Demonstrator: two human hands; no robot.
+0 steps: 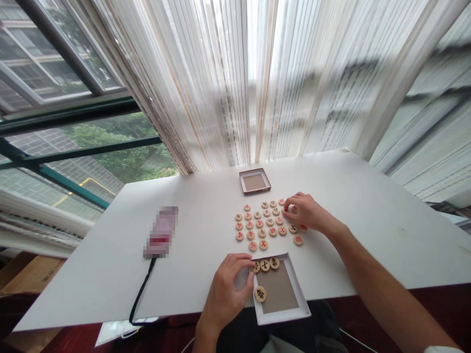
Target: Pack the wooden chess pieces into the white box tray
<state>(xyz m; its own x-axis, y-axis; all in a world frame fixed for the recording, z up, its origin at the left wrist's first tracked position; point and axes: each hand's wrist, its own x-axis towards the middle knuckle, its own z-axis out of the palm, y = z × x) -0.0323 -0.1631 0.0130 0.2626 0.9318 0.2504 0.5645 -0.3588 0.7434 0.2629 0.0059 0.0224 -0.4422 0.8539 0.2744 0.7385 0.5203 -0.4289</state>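
Round wooden xiangqi pieces (259, 223) with red or black characters lie in loose rows on the table. My right hand (303, 212) reaches over the right side of these rows, its fingertips closed on a xiangqi piece (284, 212) that they partly cover. Close to me, a shallow open box (300, 289) has white walls and a brown bottom. Three black-lettered pieces (265, 265) line its far edge, and another piece (260, 294) sits by its left wall. My left hand (230, 287) grips the box's left side, thumb and forefinger bent, one fingertip touching the leftmost piece.
A shallow brown-rimmed box lid (255, 189) stands behind the pieces on the white table (198, 215). To the left lies a blurred-out pinkish object (161, 233) with a black cable (142, 289) running over the front edge. Sheer curtains (235, 88) hang along the table's back.
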